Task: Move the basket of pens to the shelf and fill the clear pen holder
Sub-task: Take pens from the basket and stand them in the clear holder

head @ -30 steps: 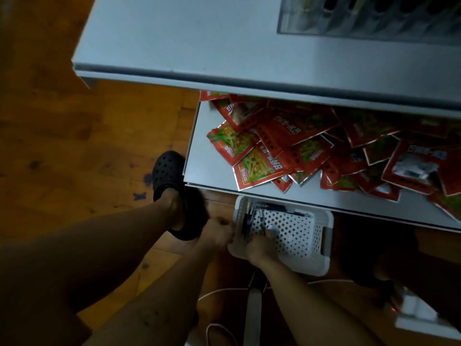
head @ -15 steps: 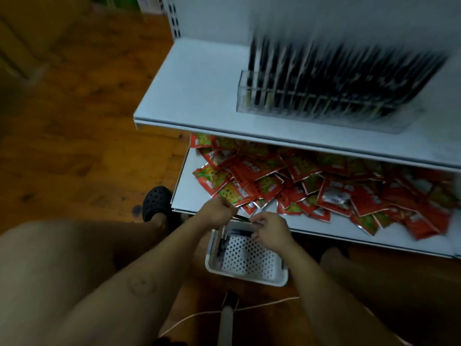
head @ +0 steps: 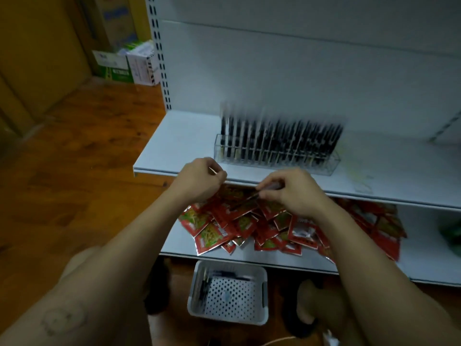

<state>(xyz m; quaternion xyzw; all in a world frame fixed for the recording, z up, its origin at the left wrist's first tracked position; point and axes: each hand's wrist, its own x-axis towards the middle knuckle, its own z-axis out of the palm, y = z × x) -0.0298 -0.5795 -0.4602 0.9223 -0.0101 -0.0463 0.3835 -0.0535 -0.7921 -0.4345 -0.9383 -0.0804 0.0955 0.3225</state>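
Hands that were down in the basket a second ago have been raised to mid-frame, just before the upper shelf (head: 174,143). A dark pen (head: 243,204) is pinched in the right hand (head: 291,193). Something thin and pale, too blurred to name, is pinched in the curled left hand (head: 199,181). The clear pen holder (head: 274,156), nearly filled, stands just beyond. The basket (head: 224,318) is left on the floor (head: 74,171) at lower centre. Filling is judged under way, with the basket's move not yet done.
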